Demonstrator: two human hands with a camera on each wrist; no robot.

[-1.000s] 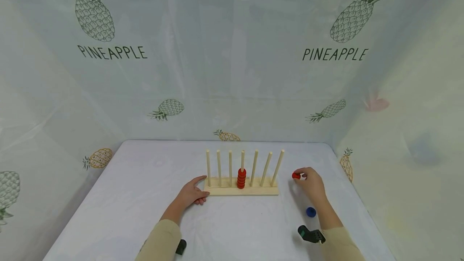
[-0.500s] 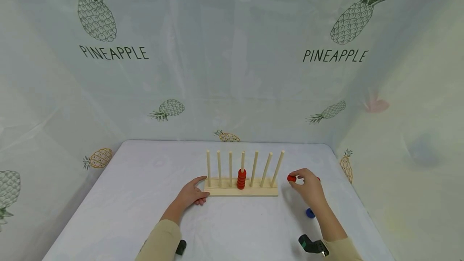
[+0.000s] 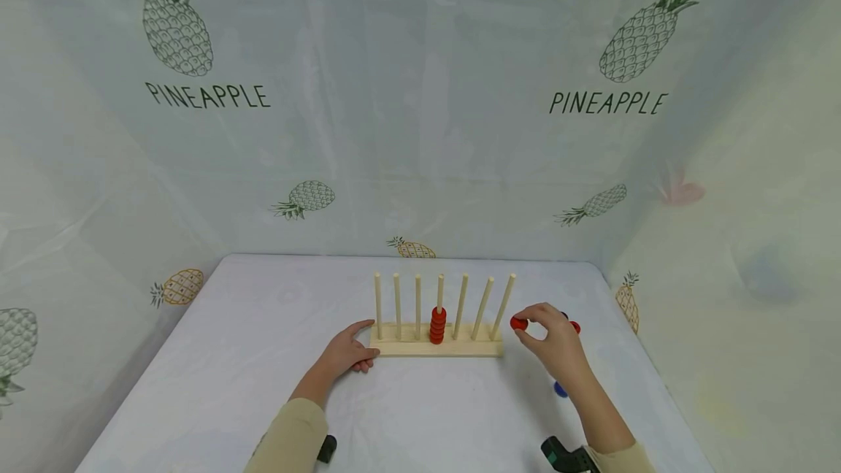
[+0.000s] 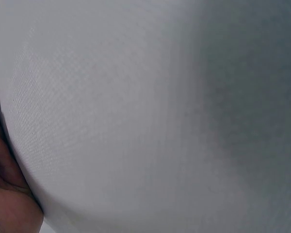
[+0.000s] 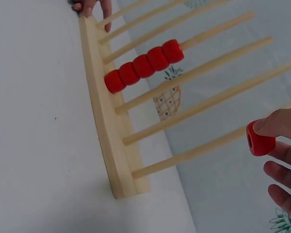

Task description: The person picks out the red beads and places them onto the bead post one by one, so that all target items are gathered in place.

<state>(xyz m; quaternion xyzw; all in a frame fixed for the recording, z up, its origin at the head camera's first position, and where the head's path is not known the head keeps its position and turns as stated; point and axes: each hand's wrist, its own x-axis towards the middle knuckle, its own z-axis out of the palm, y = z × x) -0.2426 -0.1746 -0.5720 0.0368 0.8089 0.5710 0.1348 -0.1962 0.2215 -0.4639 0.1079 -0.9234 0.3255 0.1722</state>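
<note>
A pale wooden peg stand (image 3: pixel 407 348) with a row of upright pegs stands mid-table. Several red beads (image 3: pixel 438 326) are stacked on its middle peg. My left hand (image 3: pixel 344 351) holds the stand's left end, index finger at the back corner and thumb at the front. Between thumb and index finger, my right hand (image 3: pixel 558 345) pinches a red bead (image 3: pixel 519 323), just right of the rightmost peg. In the right wrist view, that bead (image 5: pixel 261 140) shows a hole in its side and overlaps the end peg. The left wrist view catches only part of my left hand (image 4: pixel 12 208) at its edge.
A blue bead (image 3: pixel 561 390) lies on the white table (image 3: pixel 230 356), partly behind my right forearm. Beyond the right hand, another red bead (image 3: pixel 576 327) and a dark bead (image 3: pixel 564 314) peek out. Pineapple-printed cloth (image 3: pixel 420 130) hangs behind the table.
My right hand has moved left with the red bead, toward the rightmost peg, uncovering a red and a dark bead behind it. The left hand keeps its place on the stand.
</note>
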